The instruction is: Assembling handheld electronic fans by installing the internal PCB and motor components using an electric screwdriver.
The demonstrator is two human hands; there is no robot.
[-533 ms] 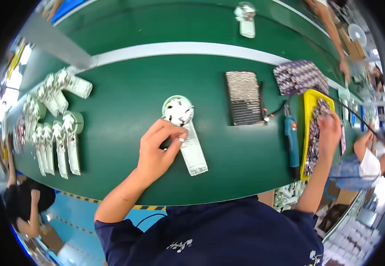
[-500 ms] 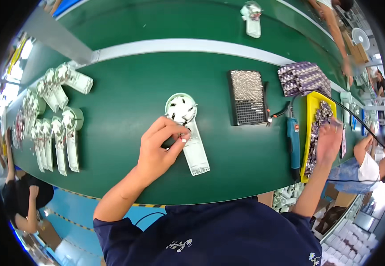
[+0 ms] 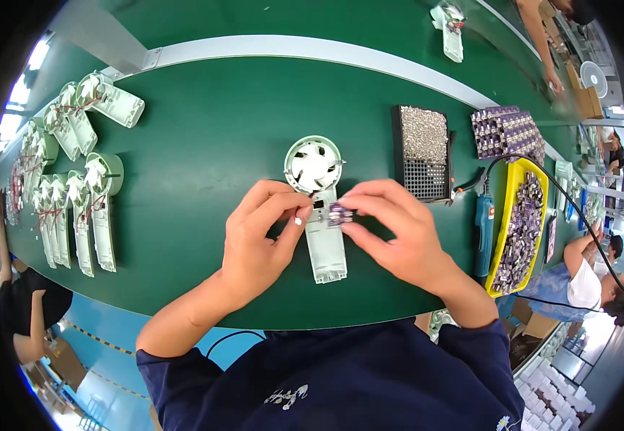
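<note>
A pale green handheld fan body (image 3: 326, 248) lies on the green bench in front of me, its round head with white blades pointing away. My left hand (image 3: 258, 233) is closed at the handle's upper left, pinching the thin wire with a small white connector (image 3: 298, 221) at its end. From the right, my right hand (image 3: 405, 233) pinches a small purple circuit board (image 3: 338, 214) between thumb and fingers, over the handle just below the fan head. The board and the connector are close together but apart.
Several similar fan bodies (image 3: 101, 215) stand at the left. To the right are a black tray of small metal parts (image 3: 423, 144), a blue electric screwdriver (image 3: 484, 233), a yellow bin (image 3: 500, 280) of boards and stacked purple board panels (image 3: 507, 133). A metal rail (image 3: 269, 45) crosses behind.
My right hand has come from the yellow bin to the fan body, bringing a circuit board. My left hand keeps its pinch on the wire. The whole view has shifted slightly.
</note>
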